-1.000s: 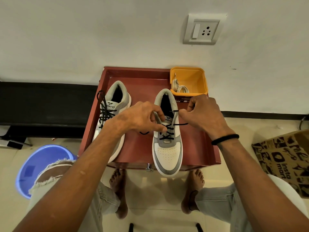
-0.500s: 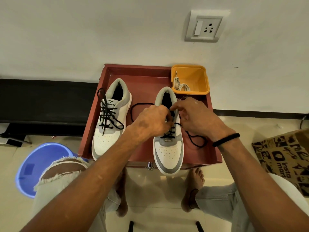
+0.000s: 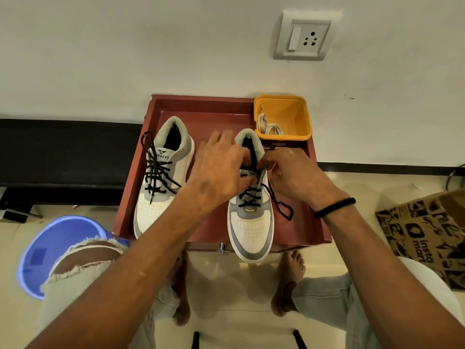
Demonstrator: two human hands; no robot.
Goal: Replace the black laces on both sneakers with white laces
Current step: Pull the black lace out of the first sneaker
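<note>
- Black lace (image 3: 253, 195), right-hand sneaker (image 3: 250, 217): threaded through the lower eyelets only; upper rows undone; loose end trailing off the shoe's right side in a loop (image 3: 283, 209) on the table (image 3: 216, 114).
- Sneaker long axis: toe toward the person and overhanging the near edge of the table, heel toward the wall.
- Left hand (image 3: 221, 172): over the tongue and collar, reaching in from the left; fingers partly spread, fingertips down at the upper lacing; exact pinch hidden by the hand's own back, so cannot tell.
- Right hand (image 3: 294, 177): at the right eyelet row, just beside the trailing loop; thumb and forefinger drawn together at the top of the lacing, apparently pinching the lace.
- Judged nearer to the free end: right hand; likely pull direction outward to the right, across the shoe's long axis.
- Second sneaker (image 3: 163, 177): left of the first, parallel, black lace (image 3: 157, 172) fully in.
- White laces (image 3: 268, 124): coiled in the yellow tub (image 3: 289, 114) at the far right corner, beyond the right hand.
</note>
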